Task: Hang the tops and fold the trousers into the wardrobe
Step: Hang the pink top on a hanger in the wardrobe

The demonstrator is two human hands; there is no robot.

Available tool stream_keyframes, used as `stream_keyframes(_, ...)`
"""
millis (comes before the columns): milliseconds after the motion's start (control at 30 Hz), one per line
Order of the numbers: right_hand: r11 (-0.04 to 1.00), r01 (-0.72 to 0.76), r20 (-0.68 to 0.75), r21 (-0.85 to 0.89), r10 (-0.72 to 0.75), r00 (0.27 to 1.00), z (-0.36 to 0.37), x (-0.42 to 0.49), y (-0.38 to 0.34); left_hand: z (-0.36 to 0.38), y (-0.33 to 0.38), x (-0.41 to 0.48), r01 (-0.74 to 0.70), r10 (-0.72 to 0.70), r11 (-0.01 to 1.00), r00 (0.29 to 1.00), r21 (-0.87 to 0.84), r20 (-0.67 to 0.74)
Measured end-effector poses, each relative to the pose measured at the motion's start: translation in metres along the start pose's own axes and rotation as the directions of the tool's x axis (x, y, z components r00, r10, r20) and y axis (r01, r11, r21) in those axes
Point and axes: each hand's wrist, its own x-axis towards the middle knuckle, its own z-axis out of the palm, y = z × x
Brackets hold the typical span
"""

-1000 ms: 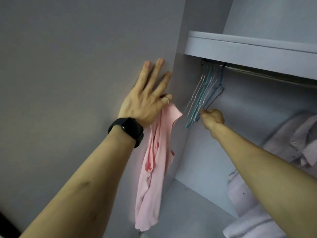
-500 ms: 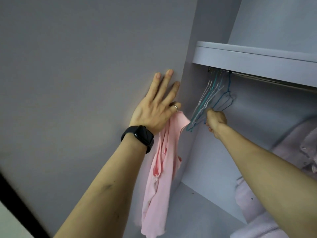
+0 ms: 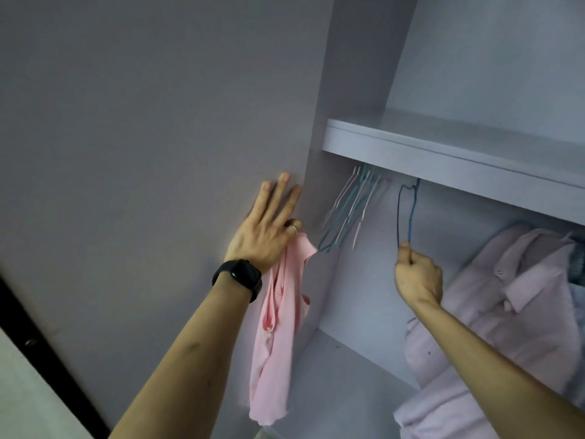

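Wardrobe bay under shelf (image 3: 443,147): right hand (image 3: 418,277) gripping blue hanger (image 3: 408,213), long axis vertical; pink top (image 3: 278,327), pinched by left hand (image 3: 269,226), hanging leftward.

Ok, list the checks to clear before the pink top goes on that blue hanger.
1. Right hand grips the blue hanger at its lower end: ok.
2. Blue hanger apart from the other hangers: ok.
3. Its hook lifted free: cannot tell, the shelf hides it.
4. Left hand holds the pink top: ok, it hangs bunched.
5. Left hand free to help: not ok, fingers pressed flat on the wardrobe panel.
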Motion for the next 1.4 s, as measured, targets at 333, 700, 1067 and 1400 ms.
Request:
stream_keyframes(333,0.917,-0.241,0.360,0.319,0.118,0.925,-0.041,-0.100,0.053,-0.017,-0.010,-0.001,0.033,0.010,0.931,0.993,-0.363,0.117)
stream_keyframes(700,0.780,-0.388,0.414,0.492,0.182,0.892,-0.119,-0.181,0.058,-0.051,0.051,-0.039,0.011,0.261,0.300,0.961,-0.954,0.093)
stream_keyframes(1067,0.964,-0.191,0.491,0.187,0.076,0.868,-0.189,-0.222,0.109,-0.078,0.142,-0.044,-0.397,0.430,0.255,0.863,-0.882,-0.264)
stream_keyframes(1400,0.724,-0.447,0.361,0.526,0.286,0.888,-0.216,-0.180,0.127,-0.123,0.195,-0.036,-0.858,0.450,0.202,0.510,-0.473,-0.733)
